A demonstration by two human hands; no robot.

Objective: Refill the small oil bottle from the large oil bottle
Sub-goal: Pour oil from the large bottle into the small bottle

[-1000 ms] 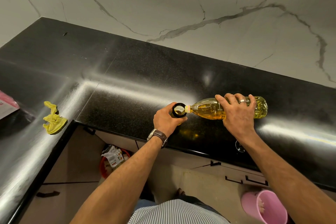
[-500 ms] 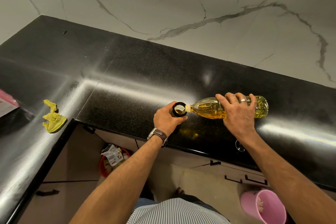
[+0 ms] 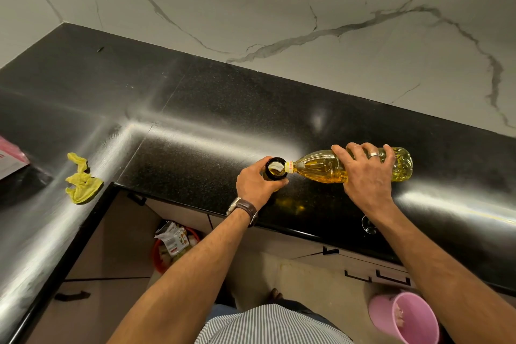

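My right hand [image 3: 365,173] grips the large clear bottle of yellow oil [image 3: 321,167], tipped on its side above the black counter [image 3: 195,109]. Its neck points left into the black-rimmed mouth of the small oil bottle [image 3: 275,166]. My left hand [image 3: 258,186] is wrapped around the small bottle, which stands upright on the counter near the front edge; its body is mostly hidden by my fingers.
A crumpled yellow cloth [image 3: 81,180] lies on the left wing of the counter, beside a pink packet [image 3: 11,158] at the frame edge. Below the counter are drawers, a red bin with wrappers [image 3: 174,243] and a pink bucket [image 3: 405,317]. A marble wall backs the counter.
Both hands and bottles hold nearly the same pose; the large bottle stays tipped into the small one. Only the camera view has shifted slightly.
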